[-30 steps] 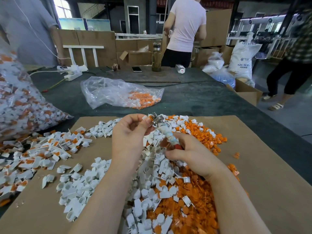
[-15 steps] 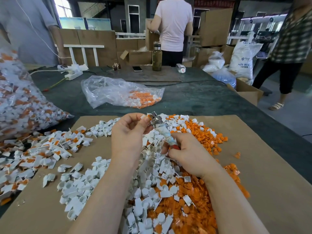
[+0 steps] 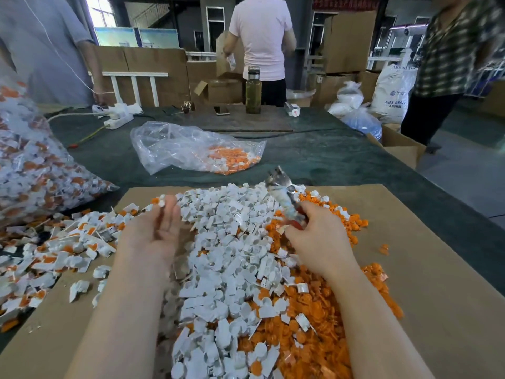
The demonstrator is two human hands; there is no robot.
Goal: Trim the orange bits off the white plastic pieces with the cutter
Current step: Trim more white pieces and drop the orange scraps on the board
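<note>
The right hand (image 3: 318, 236) grips the cutter (image 3: 284, 196), its blurred metal tip angled up over the heap of white pieces (image 3: 232, 258). The left hand (image 3: 157, 231) hovers palm-up, fingers loosely straight — a small white piece (image 3: 161, 202) sits at its fingertips. Orange bits (image 3: 314, 337) pile on the cardboard (image 3: 437, 283) covering the tabletop (image 3: 314, 160).

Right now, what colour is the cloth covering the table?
Dark green, seen in the head view: the cloth.

The left hand (image 3: 157, 228) no longer meets the cutter (image 3: 284, 198); it sits apart to the left, fingers loosened, blurred. The right hand (image 3: 318, 239) now holds the cutter alone, tilted up.
</note>
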